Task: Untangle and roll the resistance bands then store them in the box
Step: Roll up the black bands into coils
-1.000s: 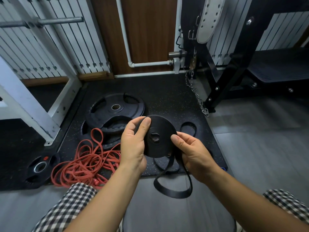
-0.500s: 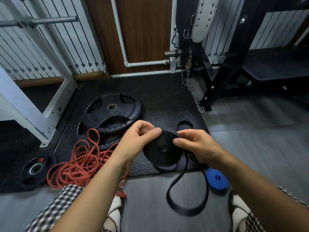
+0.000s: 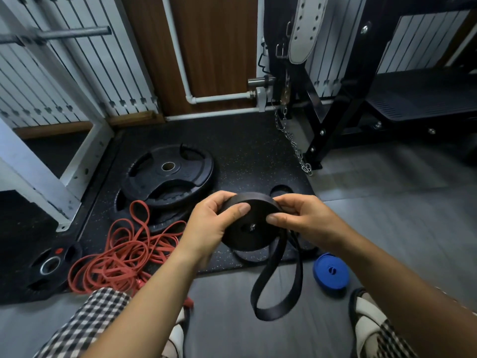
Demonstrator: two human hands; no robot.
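While both hands hold the roll above the near edge of the black mat (image 3: 245,151), we log 3 bands.

Band 1, the blue band (image 3: 331,275): rolled into a tight coil and lying on the grey floor (image 3: 387,215), just beside the right foot. It is rolled but not stored.

Band 2, the black band (image 3: 249,228): mostly rolled into a thick disc held between the hands. 1 loose loop (image 3: 269,316) hangs from the disc's right underside toward the floor. The left hand (image 3: 206,226) grips the left rim, with the thumb pressed on the near face and the fingers curled round the back. The right hand (image 3: 302,218) pinches the right rim, thumb on the face and fingers over the top edge, close to where the tail leaves the disc.

Band 3, the red band (image 3: 124,254): a loose tangle across mat and floor, just beside the stacked weight plates (image 3: 185,174). It is neither untangled nor rolled, and we cannot tell whether it is 1 band or several.

No box shows in view, so we cannot place the storage step.

Our estimate is 1 rolled, 1 near finish, 1 not begun and 0 stored. Left to do: wind in the hanging loop, sort and roll the red, and box everything.
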